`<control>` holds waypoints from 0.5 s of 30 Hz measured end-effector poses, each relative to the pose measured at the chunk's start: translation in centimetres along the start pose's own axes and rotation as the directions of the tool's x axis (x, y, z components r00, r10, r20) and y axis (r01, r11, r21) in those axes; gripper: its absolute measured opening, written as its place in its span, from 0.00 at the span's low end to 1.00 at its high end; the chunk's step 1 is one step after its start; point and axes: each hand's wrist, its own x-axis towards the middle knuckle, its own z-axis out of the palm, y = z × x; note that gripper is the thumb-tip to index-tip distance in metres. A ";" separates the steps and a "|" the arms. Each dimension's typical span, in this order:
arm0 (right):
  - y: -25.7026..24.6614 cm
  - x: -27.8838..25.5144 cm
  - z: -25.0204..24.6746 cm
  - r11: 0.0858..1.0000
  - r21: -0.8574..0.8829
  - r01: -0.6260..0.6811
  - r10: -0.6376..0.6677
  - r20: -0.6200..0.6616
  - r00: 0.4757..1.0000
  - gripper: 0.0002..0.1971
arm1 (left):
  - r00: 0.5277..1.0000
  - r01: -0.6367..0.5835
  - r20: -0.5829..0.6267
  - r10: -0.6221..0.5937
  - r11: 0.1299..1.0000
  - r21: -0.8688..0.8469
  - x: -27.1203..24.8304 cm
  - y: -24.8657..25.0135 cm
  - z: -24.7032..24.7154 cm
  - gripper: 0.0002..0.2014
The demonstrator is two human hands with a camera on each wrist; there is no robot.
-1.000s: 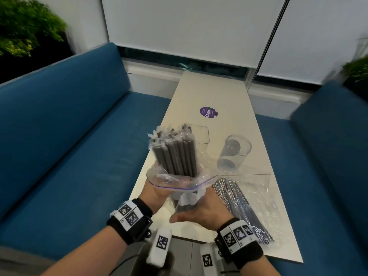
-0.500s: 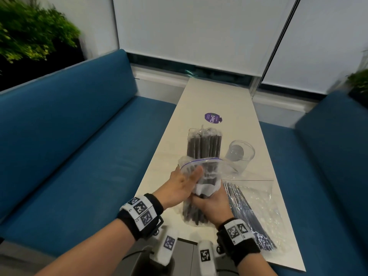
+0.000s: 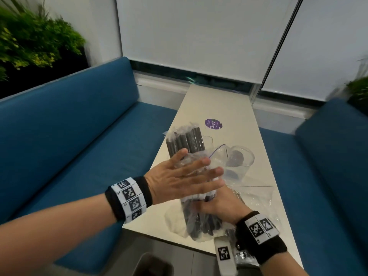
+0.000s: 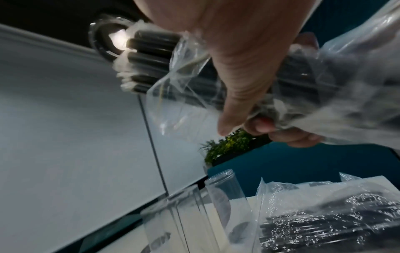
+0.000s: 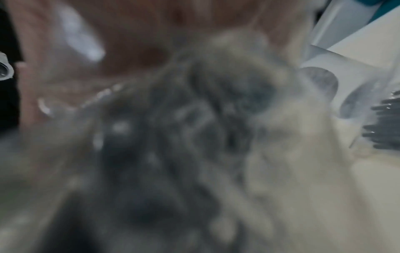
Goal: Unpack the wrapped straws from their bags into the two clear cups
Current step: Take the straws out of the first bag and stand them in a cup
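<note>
A bundle of thick black wrapped straws [image 3: 185,140] sticks half out of a clear zip bag [image 3: 199,234], tilted over the table's near end. My left hand [image 3: 187,172] lies across the bag's crumpled mouth with straight fingers, pressing on it. My right hand [image 3: 219,206] grips the bundle's lower part through the bag. The left wrist view shows the straw tops [image 4: 151,51] past my palm. Two clear cups stand behind: one [image 3: 242,162] to the right, one [image 3: 209,141] partly hidden by the straws. The right wrist view is blurred by the bag.
A second bag of thin black straws [image 3: 256,198] lies on the long white table [image 3: 219,104] to the right of my hands. A purple sticker [image 3: 213,123] is further back. Blue benches [image 3: 79,136] flank the table on both sides.
The bundle came down from upright in the air to the table's near end. My left hand moved from under the bag's mouth to lie flat across it; more straw length now sticks out.
</note>
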 end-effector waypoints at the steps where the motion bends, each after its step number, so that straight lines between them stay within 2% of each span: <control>1: -0.4 0.0 -0.1 1.000 0.000 -0.013 0.013 0.012 1.000 0.34 | 0.999 -0.052 0.009 0.052 0.998 -0.019 0.3 -0.4 0.2 0.38; 3: -1.0 -0.2 -0.7 0.998 -0.012 -0.065 0.065 0.006 0.998 0.42 | 0.997 -0.071 0.024 0.074 0.989 -0.126 0.7 -1.3 0.7 0.33; 4: -1.2 -0.3 -1.3 0.996 0.003 -0.092 0.092 -0.008 0.996 0.41 | 1.000 -0.007 0.027 0.012 0.984 -0.177 1.0 -1.6 0.8 0.31; 6: -1.4 -0.5 -2.8 0.990 0.107 -0.091 0.098 -0.063 0.993 0.34 | 0.983 0.183 0.066 -0.171 0.943 -0.279 1.5 -2.2 1.2 0.30; 8: -1.2 -0.3 -4.6 0.976 0.198 -0.088 0.119 -0.154 0.981 0.23 | 0.927 0.369 0.102 -0.360 0.838 -0.402 2.4 -2.7 1.6 0.29; 9: -1.1 -0.3 -5.4 0.980 0.184 -0.072 0.108 -0.195 0.975 0.16 | 0.883 0.454 0.141 -0.447 0.738 -0.499 2.7 -2.8 1.9 0.29; 10: -1.3 -0.2 -6.0 0.987 0.154 -0.049 0.083 -0.216 0.973 0.12 | 0.825 0.522 0.210 -0.525 0.562 -0.642 3.3 -3.0 1.8 0.31; 11: -1.9 0.1 -6.5 0.993 0.114 -0.034 0.059 -0.222 0.973 0.16 | 0.750 0.559 0.312 -0.583 0.309 -0.770 3.9 -3.3 1.8 0.32; 12: -2.6 0.5 -6.9 0.994 0.104 -0.020 0.042 -0.216 0.976 0.23 | 0.696 0.559 0.401 -0.595 0.100 -0.823 4.9 -3.5 1.5 0.33; 13: -3.6 1.3 -7.3 0.998 0.066 0.011 0.004 -0.213 0.977 0.31 | 0.675 0.562 0.447 -0.587 0.017 -0.827 6.1 -4.0 1.4 0.34; 15: -5.2 3.9 -8.1 0.991 -0.061 0.121 -0.134 -0.284 0.950 0.43 | 0.707 0.604 0.463 -0.535 0.115 -0.789 8.7 -5.7 1.9 0.34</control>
